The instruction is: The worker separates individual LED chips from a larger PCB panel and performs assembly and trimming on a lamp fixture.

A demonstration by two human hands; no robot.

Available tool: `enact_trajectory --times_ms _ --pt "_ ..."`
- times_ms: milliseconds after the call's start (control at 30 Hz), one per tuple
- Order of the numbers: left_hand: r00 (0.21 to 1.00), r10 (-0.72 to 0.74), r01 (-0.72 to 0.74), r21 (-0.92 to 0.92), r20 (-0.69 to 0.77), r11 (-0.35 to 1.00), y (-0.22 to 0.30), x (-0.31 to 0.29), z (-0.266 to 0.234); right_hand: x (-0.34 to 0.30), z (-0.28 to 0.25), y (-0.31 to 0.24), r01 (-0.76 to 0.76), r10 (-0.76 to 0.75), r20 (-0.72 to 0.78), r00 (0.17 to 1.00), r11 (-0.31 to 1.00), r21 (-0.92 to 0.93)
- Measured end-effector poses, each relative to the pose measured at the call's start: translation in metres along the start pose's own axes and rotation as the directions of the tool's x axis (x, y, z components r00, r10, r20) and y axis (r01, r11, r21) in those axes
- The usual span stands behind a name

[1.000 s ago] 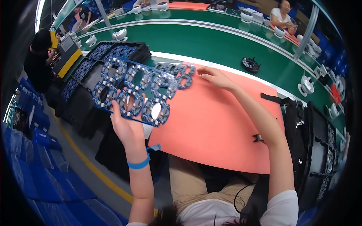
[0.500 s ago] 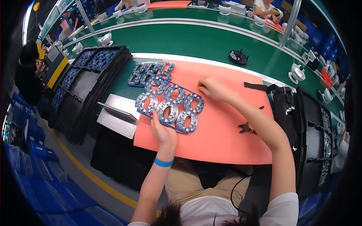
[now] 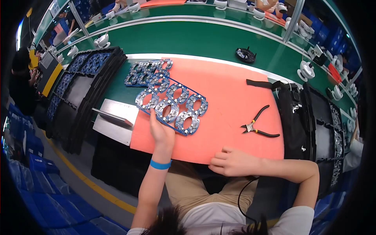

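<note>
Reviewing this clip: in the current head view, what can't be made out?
- Left hand: in the head view, most fingers are hidden beneath the held circuit-board panel.
- Held panel's underside: faces away from the camera.
- Second circuit-board panel: its near right part is covered by the held one.
- Right hand: curled fingers hide the palm, so its contents are unclear.
- Co-worker opposite: head cut off by the upper edge.

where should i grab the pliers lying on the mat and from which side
Probably by both black handles, coming from the right: the pliers lie flat on the orange mat, jaws facing left, with the handles spread apart toward the right.
</note>
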State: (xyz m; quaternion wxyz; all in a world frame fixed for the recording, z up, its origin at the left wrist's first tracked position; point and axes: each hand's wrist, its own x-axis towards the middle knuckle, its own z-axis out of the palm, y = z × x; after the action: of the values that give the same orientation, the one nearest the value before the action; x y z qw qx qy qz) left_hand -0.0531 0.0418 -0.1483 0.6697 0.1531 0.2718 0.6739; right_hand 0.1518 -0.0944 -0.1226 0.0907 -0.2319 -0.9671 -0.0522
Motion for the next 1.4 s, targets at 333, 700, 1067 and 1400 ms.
enact_trajectory --times_ms 333,700,1067,1400 --pt "0.903 -0.370 0.350 0.125 0.221 0.928 0.008 -0.010 0.003 0.050 -0.026 0.127 -0.418 0.565 -0.246 0.787 0.783 0.460" --pt "0.868 -0.360 0.404 -0.062 0.343 0.913 0.000 -0.010 0.003 0.076 0.018 0.149 -0.460 0.601 -0.059 0.797 0.669 0.584" --pt "0.888 -0.372 0.430 -0.205 0.270 0.879 -0.009 -0.012 0.001 0.076 0.014 0.140 -0.432 0.490 -0.147 0.859 0.849 0.305" --pt "0.846 -0.329 0.438 -0.194 0.420 0.878 -0.012 0.000 -0.009 0.079 0.018 0.144 -0.417 0.551 -0.151 0.821 0.758 0.501"
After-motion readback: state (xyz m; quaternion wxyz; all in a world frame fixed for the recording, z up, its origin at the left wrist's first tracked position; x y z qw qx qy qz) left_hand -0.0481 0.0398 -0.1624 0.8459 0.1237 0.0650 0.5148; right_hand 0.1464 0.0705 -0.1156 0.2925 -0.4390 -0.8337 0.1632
